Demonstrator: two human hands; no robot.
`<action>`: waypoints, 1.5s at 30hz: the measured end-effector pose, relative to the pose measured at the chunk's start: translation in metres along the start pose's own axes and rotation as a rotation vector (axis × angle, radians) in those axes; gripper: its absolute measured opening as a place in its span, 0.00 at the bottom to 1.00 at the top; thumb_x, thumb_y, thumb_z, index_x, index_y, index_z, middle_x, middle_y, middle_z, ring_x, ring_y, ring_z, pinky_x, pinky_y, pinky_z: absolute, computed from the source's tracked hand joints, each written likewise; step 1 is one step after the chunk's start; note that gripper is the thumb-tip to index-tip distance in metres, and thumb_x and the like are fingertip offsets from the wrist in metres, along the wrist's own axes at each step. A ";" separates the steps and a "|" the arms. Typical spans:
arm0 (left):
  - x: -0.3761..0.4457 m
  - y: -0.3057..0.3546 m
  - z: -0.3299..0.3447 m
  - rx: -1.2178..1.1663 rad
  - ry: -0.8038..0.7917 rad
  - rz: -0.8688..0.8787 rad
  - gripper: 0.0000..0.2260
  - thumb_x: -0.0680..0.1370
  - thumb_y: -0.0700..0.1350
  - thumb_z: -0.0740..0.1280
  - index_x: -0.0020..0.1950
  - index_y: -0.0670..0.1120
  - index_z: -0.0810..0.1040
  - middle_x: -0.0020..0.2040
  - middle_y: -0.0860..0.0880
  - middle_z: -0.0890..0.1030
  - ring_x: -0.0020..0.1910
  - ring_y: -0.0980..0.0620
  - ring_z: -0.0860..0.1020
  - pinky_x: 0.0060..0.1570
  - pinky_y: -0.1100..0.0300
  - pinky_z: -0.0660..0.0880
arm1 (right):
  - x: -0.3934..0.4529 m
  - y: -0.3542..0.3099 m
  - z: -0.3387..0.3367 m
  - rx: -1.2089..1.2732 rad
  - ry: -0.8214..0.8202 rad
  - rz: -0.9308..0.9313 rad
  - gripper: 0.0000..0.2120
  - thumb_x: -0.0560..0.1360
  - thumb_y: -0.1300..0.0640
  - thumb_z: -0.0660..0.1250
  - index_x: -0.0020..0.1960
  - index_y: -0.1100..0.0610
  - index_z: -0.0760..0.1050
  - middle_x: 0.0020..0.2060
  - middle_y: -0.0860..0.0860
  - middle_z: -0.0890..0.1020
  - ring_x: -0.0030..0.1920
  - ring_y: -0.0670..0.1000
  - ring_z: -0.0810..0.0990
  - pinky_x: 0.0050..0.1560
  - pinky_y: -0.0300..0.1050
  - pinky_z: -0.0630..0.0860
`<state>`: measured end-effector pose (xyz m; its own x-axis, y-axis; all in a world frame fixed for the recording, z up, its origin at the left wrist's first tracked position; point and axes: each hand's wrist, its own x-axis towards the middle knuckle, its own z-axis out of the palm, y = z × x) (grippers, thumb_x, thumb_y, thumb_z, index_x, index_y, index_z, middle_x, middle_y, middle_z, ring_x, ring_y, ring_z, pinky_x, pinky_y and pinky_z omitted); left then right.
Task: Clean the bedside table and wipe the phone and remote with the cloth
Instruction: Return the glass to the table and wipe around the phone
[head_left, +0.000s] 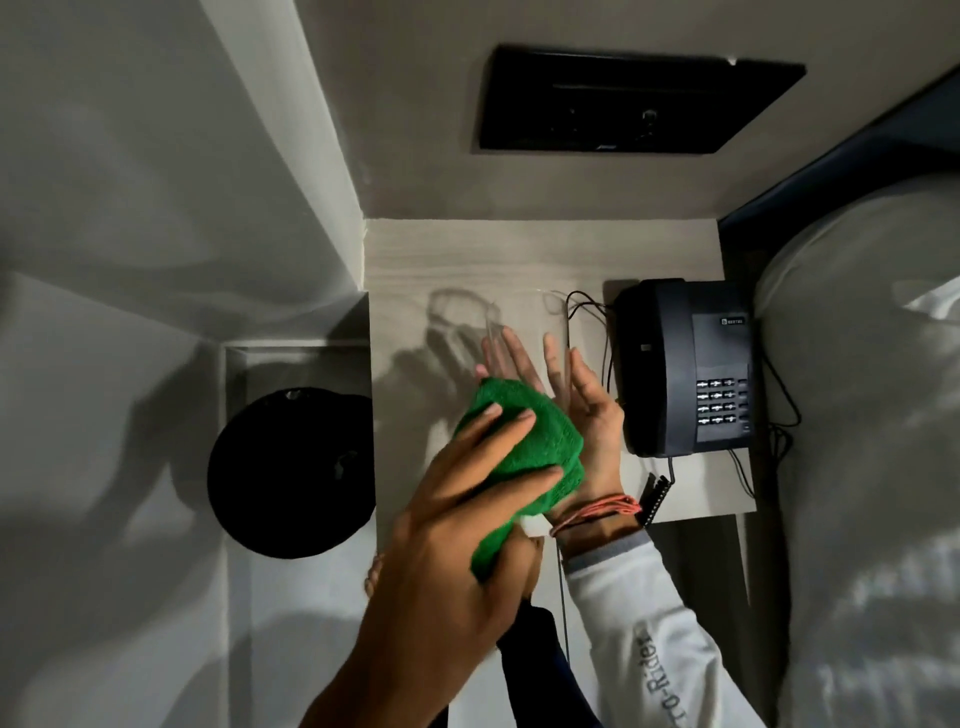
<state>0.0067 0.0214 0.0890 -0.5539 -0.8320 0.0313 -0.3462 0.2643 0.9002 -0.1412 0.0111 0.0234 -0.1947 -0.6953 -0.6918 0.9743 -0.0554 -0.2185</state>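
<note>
Your left grip holds the green cloth, pressed on your right grip, which is wide with straight fingers, over the middle of the surface; the phone sits at the right edge, likely not wiped yet; next, move the cloth there and rub gently round the wires.

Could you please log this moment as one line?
left hand: grips green cloth | right hand: open, against cloth | phone: on table, untouched
</note>
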 end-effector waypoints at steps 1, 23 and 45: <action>0.002 -0.001 -0.005 -0.079 0.027 -0.071 0.19 0.72 0.39 0.62 0.58 0.44 0.87 0.72 0.50 0.78 0.75 0.52 0.73 0.71 0.58 0.73 | 0.001 -0.003 0.000 0.060 -0.021 0.026 0.17 0.78 0.53 0.66 0.65 0.52 0.70 0.73 0.61 0.76 0.73 0.63 0.75 0.67 0.60 0.76; -0.001 -0.134 0.059 0.848 -0.208 -0.102 0.29 0.79 0.62 0.63 0.78 0.51 0.70 0.79 0.37 0.68 0.78 0.37 0.66 0.69 0.30 0.69 | 0.109 0.015 0.138 -2.094 -0.013 -0.585 0.32 0.66 0.44 0.77 0.66 0.51 0.73 0.57 0.58 0.82 0.61 0.63 0.78 0.59 0.51 0.77; 0.015 -0.095 0.050 0.301 -0.153 -0.015 0.23 0.78 0.27 0.65 0.73 0.40 0.74 0.77 0.41 0.70 0.78 0.41 0.67 0.79 0.56 0.60 | -0.019 -0.085 0.001 -2.034 0.491 -0.973 0.29 0.80 0.43 0.64 0.76 0.55 0.68 0.71 0.56 0.75 0.70 0.60 0.73 0.67 0.59 0.71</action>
<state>-0.0061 0.0082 -0.0176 -0.6469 -0.7596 -0.0670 -0.5503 0.4042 0.7307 -0.2197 0.0285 0.0561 -0.6790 -0.7338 0.0223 -0.6719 0.6089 -0.4216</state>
